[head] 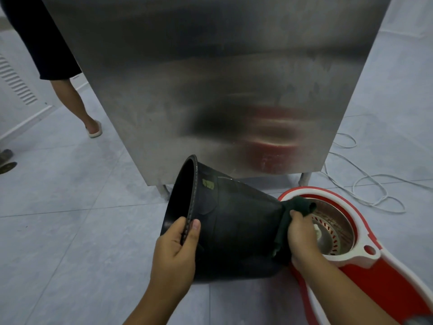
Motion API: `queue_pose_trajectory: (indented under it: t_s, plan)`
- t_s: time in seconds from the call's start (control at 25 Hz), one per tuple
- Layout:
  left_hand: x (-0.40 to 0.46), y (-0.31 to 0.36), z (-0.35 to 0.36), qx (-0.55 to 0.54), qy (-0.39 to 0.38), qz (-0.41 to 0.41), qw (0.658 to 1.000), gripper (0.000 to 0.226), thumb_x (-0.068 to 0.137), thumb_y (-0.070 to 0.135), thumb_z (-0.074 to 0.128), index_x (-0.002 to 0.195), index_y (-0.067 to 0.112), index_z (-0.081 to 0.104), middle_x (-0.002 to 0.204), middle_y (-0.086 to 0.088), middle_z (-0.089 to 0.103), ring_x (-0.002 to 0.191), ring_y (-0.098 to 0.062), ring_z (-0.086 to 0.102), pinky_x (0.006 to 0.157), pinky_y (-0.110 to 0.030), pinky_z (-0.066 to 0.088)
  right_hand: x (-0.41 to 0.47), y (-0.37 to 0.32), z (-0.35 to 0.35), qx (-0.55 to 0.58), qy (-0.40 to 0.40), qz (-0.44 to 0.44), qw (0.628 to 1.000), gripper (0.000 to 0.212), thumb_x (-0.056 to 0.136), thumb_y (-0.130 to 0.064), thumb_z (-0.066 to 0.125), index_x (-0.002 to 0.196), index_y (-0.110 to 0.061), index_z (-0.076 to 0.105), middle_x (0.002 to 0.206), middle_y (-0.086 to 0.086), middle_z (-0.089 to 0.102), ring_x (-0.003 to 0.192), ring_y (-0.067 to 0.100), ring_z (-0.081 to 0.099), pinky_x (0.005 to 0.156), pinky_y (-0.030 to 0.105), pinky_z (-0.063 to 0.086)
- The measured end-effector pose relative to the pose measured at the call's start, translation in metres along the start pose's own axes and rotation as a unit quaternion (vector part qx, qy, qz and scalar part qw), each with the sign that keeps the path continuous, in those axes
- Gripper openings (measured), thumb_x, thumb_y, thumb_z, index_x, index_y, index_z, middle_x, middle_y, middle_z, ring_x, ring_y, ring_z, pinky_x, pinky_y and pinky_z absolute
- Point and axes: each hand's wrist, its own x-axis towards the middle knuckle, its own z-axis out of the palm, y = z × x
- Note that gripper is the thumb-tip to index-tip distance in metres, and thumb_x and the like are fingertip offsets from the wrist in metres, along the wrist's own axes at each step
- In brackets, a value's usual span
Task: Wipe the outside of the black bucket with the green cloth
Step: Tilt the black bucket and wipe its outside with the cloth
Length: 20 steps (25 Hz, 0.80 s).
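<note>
The black bucket [236, 226] lies tipped on its side above the floor, its open mouth facing left and its base to the right. My left hand [175, 252] grips the rim at the lower left, thumb outside and fingers inside. My right hand [301, 238] presses the dark green cloth [293, 212] against the bucket's base end. The cloth drapes over the base edge and hangs down under my palm. A small greenish sticker [208, 183] sits near the rim.
A red and white spin-mop bucket [365, 249] with a metal basket stands right behind the black bucket's base. A tall steel cabinet [210, 90] rises just behind. White cable [365, 184] loops on the tiled floor at right. Another person's legs [77, 102] stand at the far left.
</note>
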Motion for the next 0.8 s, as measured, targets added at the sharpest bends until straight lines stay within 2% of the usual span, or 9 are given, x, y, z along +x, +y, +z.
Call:
queue_pose_trajectory:
  t_s: [0.08,0.16,0.24,0.32,0.4,0.48,0.56,0.68,0.8]
  plan:
    - [0.001,0.005,-0.008,0.0,-0.047,-0.004,0.999,0.034,0.069,0.047,0.064,0.098,0.03,0.067,0.093,0.016,0.076,0.087,-0.005,0.071,0.073,-0.024,0.061,0.002,-0.005,-0.006,0.113,-0.005,0.101,0.988,0.017,0.096,-0.029,0.047,0.107,-0.016,0.045,0.09,0.005,0.054,0.099,0.028,0.051,0.095,0.046,0.041]
    - [0.001,0.008,-0.013,0.008,-0.051,0.006,0.999,0.039,0.061,0.045,0.072,0.099,0.038,0.063,0.093,0.033,0.072,0.09,0.009,0.067,0.065,-0.01,0.055,-0.001,-0.005,-0.007,0.17,-0.023,0.123,0.977,0.013,0.094,-0.025,0.051,0.098,-0.013,0.048,0.091,0.005,0.056,0.101,0.028,0.053,0.097,0.045,0.043]
    - [0.003,0.007,-0.018,0.0,-0.06,-0.001,0.998,0.039,0.059,0.04,0.075,0.095,0.039,0.063,0.088,0.036,0.071,0.087,0.012,0.067,0.059,-0.007,0.053,-0.001,-0.002,-0.006,0.205,-0.028,0.117,0.971,0.008,0.092,-0.023,0.053,0.092,-0.015,0.051,0.098,0.007,0.061,0.104,0.028,0.056,0.098,0.047,0.045]
    - [0.002,0.011,-0.023,0.008,-0.139,-0.028,0.99,0.05,0.057,0.045,0.08,0.102,0.043,0.059,0.092,0.038,0.069,0.091,0.013,0.066,0.062,-0.006,0.053,0.003,-0.001,-0.007,0.25,-0.028,0.107,0.962,0.016,0.09,-0.023,0.055,0.103,-0.015,0.052,0.107,0.008,0.063,0.106,0.029,0.058,0.097,0.047,0.046]
    - [0.001,0.009,-0.025,0.0,-0.155,-0.055,0.986,0.068,0.054,0.063,0.079,0.115,0.046,0.055,0.104,0.028,0.07,0.099,0.001,0.067,0.073,-0.013,0.053,0.002,0.0,-0.007,0.268,-0.026,0.092,0.959,0.016,0.09,-0.024,0.054,0.104,-0.018,0.054,0.105,0.007,0.063,0.103,0.028,0.059,0.095,0.048,0.047]
    - [0.006,0.005,-0.023,-0.031,-0.038,-0.071,0.996,0.073,0.056,0.069,0.067,0.12,0.035,0.058,0.109,0.013,0.069,0.103,-0.013,0.064,0.08,-0.025,0.051,-0.003,0.006,-0.003,0.26,-0.028,0.081,0.962,0.007,0.091,-0.023,0.052,0.097,-0.02,0.054,0.099,0.006,0.062,0.095,0.026,0.059,0.089,0.046,0.048]
    - [0.008,0.003,-0.018,-0.022,0.022,-0.06,0.998,0.059,0.059,0.06,0.059,0.108,0.028,0.066,0.1,0.009,0.072,0.098,-0.014,0.065,0.072,-0.02,0.049,-0.006,0.017,-0.001,0.257,-0.025,0.074,0.963,0.02,0.09,-0.022,0.052,0.11,-0.018,0.053,0.103,0.006,0.062,0.097,0.026,0.059,0.087,0.046,0.048]
    - [0.008,0.009,-0.024,0.004,-0.036,-0.06,0.998,0.041,0.062,0.055,0.059,0.098,0.035,0.064,0.09,0.011,0.075,0.089,-0.01,0.069,0.064,-0.011,0.049,-0.005,0.021,-0.001,0.271,-0.01,0.073,0.96,0.033,0.088,-0.023,0.053,0.12,-0.021,0.045,0.113,0.007,0.061,0.11,0.029,0.056,0.096,0.05,0.045]
    - [0.011,0.006,-0.026,-0.067,-0.007,-0.087,0.994,0.044,0.071,0.058,0.054,0.099,0.026,0.067,0.091,0.001,0.077,0.088,-0.018,0.071,0.072,-0.027,0.056,-0.004,0.016,-0.001,0.256,0.001,0.034,0.966,0.026,0.09,-0.023,0.052,0.114,-0.021,0.043,0.101,0.001,0.058,0.109,0.026,0.053,0.093,0.046,0.044]
